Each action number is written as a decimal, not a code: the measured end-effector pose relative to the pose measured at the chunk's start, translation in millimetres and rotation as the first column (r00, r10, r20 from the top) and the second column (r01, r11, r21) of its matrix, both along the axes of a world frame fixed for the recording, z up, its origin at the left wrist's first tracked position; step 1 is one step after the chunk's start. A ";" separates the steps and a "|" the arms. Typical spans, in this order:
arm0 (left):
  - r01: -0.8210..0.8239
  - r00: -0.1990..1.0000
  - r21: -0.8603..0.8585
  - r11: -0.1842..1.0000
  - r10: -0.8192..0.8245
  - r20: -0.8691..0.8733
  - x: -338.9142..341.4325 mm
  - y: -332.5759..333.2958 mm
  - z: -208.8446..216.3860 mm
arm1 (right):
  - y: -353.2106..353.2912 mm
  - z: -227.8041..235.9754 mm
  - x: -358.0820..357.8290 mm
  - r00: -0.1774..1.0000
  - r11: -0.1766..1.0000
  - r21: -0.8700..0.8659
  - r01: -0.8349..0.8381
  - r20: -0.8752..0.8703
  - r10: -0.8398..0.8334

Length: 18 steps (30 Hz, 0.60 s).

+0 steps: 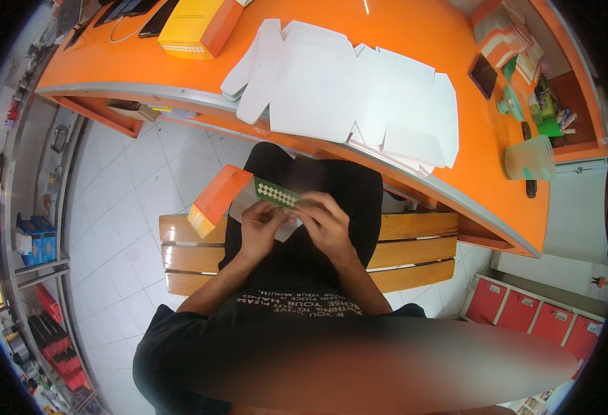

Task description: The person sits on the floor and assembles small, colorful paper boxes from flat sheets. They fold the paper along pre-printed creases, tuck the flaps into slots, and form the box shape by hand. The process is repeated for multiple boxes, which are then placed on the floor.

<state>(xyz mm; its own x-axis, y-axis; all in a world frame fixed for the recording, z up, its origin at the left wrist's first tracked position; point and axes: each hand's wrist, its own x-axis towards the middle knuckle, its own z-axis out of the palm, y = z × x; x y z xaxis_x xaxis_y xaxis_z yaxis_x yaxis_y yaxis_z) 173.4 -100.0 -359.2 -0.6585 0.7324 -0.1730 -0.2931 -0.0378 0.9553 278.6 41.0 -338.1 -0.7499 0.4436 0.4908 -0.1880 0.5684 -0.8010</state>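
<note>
Over my lap I hold a partly folded cardboard box (pixel 224 196), orange and yellow on one end with a green panel patterned in pale diamonds. My left hand (pixel 259 227) is closed on its near edge, thumb and fingers pinched together. On the right, my right hand (pixel 323 216) grips the end of the green panel, its fingers bent over the card. A bit of the box's pale inner side shows between my hands. Ahead on the orange table (pixel 415 28) lies a stack of flat, unfolded white box blanks (pixel 318 83).
A yellow and orange box (pixel 197 28) stands at the table's far left. On the right are a phone (pixel 483 76), a translucent plastic tub (pixel 529 159) and a cubby with papers. I sit on a slatted wooden bench (pixel 415 256). Shelves line the left; red lockers (pixel 518 309) stand lower right.
</note>
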 end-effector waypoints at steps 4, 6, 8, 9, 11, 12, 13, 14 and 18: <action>-0.071 0.990 0.082 0.994 0.060 0.128 0.8 2.9 1.0 | 0.1 4.6 -2.3 0.996 0.999 -0.004 -0.036 0.086 0.037; -0.068 0.985 0.057 0.996 0.058 0.161 0.9 1.7 2.0 | 0.9 6.3 -2.8 0.992 0.998 0.019 -0.055 0.117 0.053; -0.053 0.967 0.098 0.994 0.027 0.253 -3.6 -3.6 -0.5 | 1.9 10.0 -2.5 0.982 0.996 0.053 -0.071 0.182 0.060; -0.048 0.954 0.118 0.992 0.010 0.298 -5.2 -5.7 -2.1 | 2.9 13.8 -1.7 0.971 0.994 0.075 -0.078 0.230 0.059; -0.038 0.926 0.241 0.970 -0.056 0.373 -5.9 -8.6 -2.1 | 5.2 20.6 -0.8 0.948 0.989 0.115 -0.097 0.312 0.057; -0.038 0.910 0.299 0.954 -0.091 0.405 -6.9 -10.3 -0.4 | 7.5 23.7 -0.9 0.937 0.985 0.132 -0.108 0.345 0.056; -0.031 0.915 0.268 0.963 -0.080 0.395 -6.6 -11.0 1.4 | 9.5 24.8 -0.8 0.924 0.981 0.150 -0.121 0.379 0.056; -0.027 0.921 0.241 0.970 -0.070 0.384 -5.1 -7.4 10.5 | 11.4 23.7 -0.5 0.939 0.985 0.131 -0.115 0.337 0.065; -0.017 0.947 0.217 0.976 -0.054 0.318 -1.0 3.1 15.1 | 10.5 11.2 1.4 0.990 0.988 0.139 -0.061 0.136 0.042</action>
<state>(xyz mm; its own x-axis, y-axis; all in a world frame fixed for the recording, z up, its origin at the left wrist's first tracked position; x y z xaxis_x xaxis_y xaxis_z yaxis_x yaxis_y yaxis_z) 172.4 -96.9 -344.1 -0.5801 0.7871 -0.2098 -0.5845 -0.2228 0.7802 280.0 51.5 -326.9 -0.8322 0.3358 0.4411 -0.1175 0.6707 -0.7323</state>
